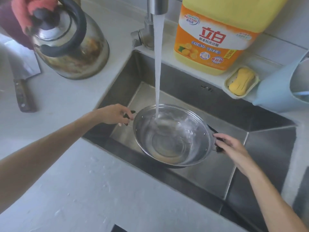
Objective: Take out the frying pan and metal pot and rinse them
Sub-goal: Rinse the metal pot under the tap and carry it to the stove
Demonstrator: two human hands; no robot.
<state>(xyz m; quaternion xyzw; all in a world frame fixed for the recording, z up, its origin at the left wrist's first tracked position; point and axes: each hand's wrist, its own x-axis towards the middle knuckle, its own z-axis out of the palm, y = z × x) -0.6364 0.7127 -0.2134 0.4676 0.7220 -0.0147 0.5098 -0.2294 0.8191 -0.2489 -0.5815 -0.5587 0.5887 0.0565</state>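
shiny steel metal pot, round and shallow, tilted in sink under faucet stream. left hand clamps black handle at 9 o'clock; right hand clamps handle at 3.

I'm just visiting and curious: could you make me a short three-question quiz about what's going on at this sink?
1. True or false: water from the tap is falling into the metal pot.
2. What does each hand grip? A) the pot's rim B) a black side handle C) the tap
3. What lies in the small dish behind the sink?

Key
1. True.
2. B: the left hand and the right hand each hold one handle.
3. A yellow bar of soap.
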